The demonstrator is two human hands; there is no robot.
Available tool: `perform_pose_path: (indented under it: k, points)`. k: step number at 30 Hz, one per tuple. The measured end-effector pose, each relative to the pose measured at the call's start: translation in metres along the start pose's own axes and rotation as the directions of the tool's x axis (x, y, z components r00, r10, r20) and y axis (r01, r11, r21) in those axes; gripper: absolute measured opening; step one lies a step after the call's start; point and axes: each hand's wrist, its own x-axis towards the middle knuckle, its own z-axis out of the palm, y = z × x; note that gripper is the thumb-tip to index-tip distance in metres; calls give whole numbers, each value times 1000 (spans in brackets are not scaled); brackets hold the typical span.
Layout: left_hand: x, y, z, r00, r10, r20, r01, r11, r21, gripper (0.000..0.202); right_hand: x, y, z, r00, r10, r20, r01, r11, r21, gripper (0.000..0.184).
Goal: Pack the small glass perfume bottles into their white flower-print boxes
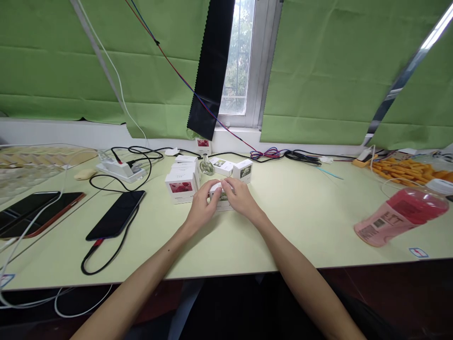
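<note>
Both my hands meet on a small white box [221, 197] with a green picture, lying on the pale green table [300, 212]. My left hand [201, 206] grips its left side with curled fingers. My right hand [239, 195] wraps over its right side and top. Just left stands a row of white boxes [181, 186], the front one with a red flower picture. Behind the held box sits a small round glass bottle [206, 166], with two more white boxes [242, 170] beside it.
A black phone [116, 215] on a cable lies at the left, two more phones [33, 211] farther left. A white power strip [118, 169] and tangled cables sit near the wall. A pink bottle [401, 215] lies on its side at the right, orange parts [406, 169] behind.
</note>
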Motion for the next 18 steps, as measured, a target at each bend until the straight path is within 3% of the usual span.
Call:
perform_pose_path:
  k: [10, 18]
  points:
    - [-2, 6, -3, 997, -45, 59, 44, 999, 19, 34, -1, -5, -4, 999, 0, 34, 1, 1000, -28, 30]
    - [-2, 3, -1, 999, -14, 45, 13, 1000, 26, 33, -2, -4, -3, 1000, -14, 26, 15, 999, -44, 29]
